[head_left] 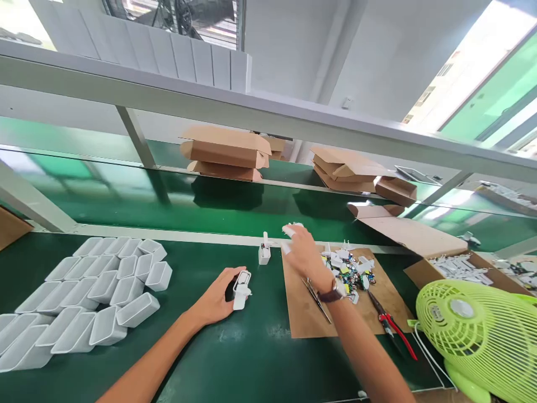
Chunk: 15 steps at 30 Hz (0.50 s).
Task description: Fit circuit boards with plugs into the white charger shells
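Note:
My left hand (218, 296) is closed around a small white plastic housing (241, 288), held just above the green bench, with a loose white piece at its top. My right hand (304, 254) is over the far left part of the brown sheet, white covers on its fingertips, thumb and forefinger apart with nothing visible between them. Between the hands stands another small white housing (264, 256), a white flap sticking up from it. Some white bits lie partly hidden behind my right hand.
Rows of white plastic cases (107, 324) fill the left. On the brown sheet (308, 322) lie small circuit parts (350, 268), tweezers (318, 300) and red-handled pliers (388, 320). A green fan (474, 330) and a carton of white pieces (499, 280) stand right. A green conveyor belt (201, 215) runs behind.

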{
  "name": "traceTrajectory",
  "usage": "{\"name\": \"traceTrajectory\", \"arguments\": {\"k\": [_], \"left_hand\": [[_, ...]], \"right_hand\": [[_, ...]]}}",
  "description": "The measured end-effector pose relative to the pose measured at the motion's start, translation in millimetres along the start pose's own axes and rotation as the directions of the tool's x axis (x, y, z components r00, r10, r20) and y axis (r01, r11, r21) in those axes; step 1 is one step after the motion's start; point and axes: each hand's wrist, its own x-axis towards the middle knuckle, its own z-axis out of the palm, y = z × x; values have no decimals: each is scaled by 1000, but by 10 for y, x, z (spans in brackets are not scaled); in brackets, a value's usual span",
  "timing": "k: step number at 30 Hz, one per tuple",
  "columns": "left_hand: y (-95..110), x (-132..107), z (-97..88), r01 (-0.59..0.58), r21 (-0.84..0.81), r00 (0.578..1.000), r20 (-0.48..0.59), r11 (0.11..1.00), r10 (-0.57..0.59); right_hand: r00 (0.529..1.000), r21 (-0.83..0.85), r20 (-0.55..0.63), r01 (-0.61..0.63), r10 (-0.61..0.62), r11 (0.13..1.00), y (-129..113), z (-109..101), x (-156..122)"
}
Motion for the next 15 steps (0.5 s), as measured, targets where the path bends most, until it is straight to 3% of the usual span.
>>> {"name": "traceTrajectory", "arguments": {"k": [4, 8, 12, 15], "left_hand": [[-40, 77, 25, -29, -80, 999, -30, 996, 27], [-51, 134, 27, -36, -149, 998, -48, 988, 29], [-36, 139, 25, -10, -162, 997, -82, 987, -4], [-35, 126, 39, 46, -178, 991, -116, 983, -67]], "right_hand": [[973, -153, 203, -81, 111, 985, 418, -151, 517], [924, -271, 349, -61, 157, 961, 454, -114, 821], [906, -322, 408, 27, 113, 947, 342, -133, 856], [902, -324, 429, 98, 54, 941, 301, -262, 664]]}}
